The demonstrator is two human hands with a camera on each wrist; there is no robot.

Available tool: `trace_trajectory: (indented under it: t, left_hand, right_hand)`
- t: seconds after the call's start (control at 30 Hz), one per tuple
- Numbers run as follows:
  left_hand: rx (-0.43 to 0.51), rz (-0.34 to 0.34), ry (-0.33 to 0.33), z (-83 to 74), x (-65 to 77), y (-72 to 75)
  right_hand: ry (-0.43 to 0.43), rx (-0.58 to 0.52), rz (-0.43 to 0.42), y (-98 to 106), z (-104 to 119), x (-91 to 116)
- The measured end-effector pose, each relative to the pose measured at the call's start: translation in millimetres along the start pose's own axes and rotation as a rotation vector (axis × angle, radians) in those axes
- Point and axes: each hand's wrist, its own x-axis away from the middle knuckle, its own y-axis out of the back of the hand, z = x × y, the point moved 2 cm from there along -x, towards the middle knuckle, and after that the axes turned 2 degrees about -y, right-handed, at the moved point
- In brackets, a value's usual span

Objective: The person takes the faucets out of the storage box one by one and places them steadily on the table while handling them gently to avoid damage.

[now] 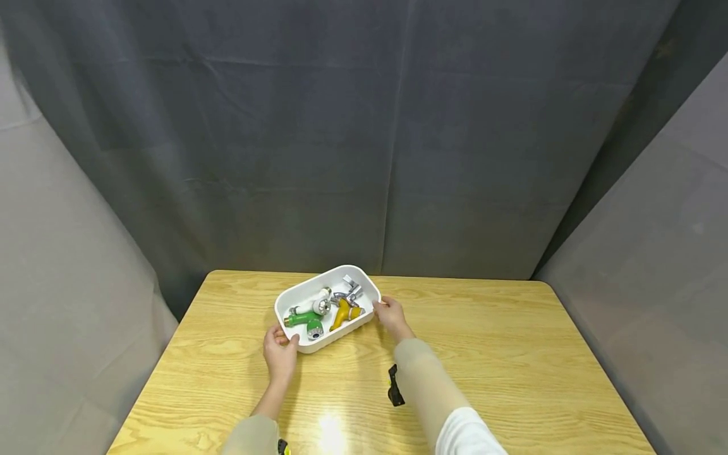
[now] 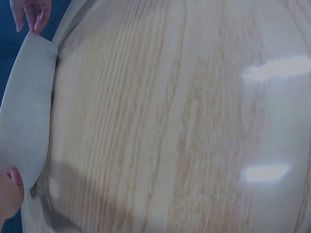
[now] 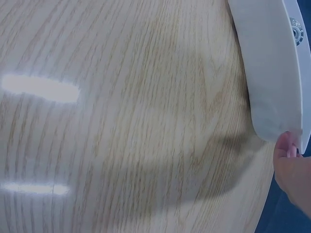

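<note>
Nearest: white cloth sleeve end (image 1: 469,435) at 5 o'clock, joined to beige fabric forearm sleeve (image 1: 426,382). Beyond, at 11 o'clock of the yellow wood-grain table (image 1: 483,354): one white rounded-rectangular tray (image 1: 344,330). Gripped at 7 o'clock by the left hand (image 1: 280,359), thumb at the rim; pinched at 3 o'clock by the right hand (image 1: 391,316). Contents, four tap-like pieces: white fitting with chrome trim (image 1: 321,307), toward 9 o'clock; bright chrome metal fitting (image 1: 354,294), 2 o'clock; curved yellow fitting (image 1: 343,313), 4 o'clock; green fitting with chrome-faced end (image 1: 304,318), 8 o'clock.
</note>
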Motion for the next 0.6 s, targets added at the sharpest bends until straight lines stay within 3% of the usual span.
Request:
trace_trajectory:
  t: [0.07,0.17,0.33,0.5,0.6]
  left_hand:
    - [0.009,0.001,0.008,1.4,-0.2,0.1]
    - [0.02,-0.003,0.021,3.7,0.4,0.0]
    - [0.049,-0.019,0.034,6.5,2.2,-0.6]
    - [0.1,-0.003,0.03,5.8,4.7,-3.1]
    - [0.112,0.008,0.029,5.7,6.2,-5.2]
  right_hand:
    - [-0.022,-0.013,-0.025,-1.7,14.6,13.8]
    - [-0.044,-0.032,-0.04,-3.2,18.8,17.5]
    - [-0.077,-0.046,-0.056,-6.3,-3.1,-7.9]
    - [-0.014,-0.133,-0.052,-1.9,-46.4,-46.4]
    - [-0.036,-0.17,-0.054,1.2,-54.0,-52.5]
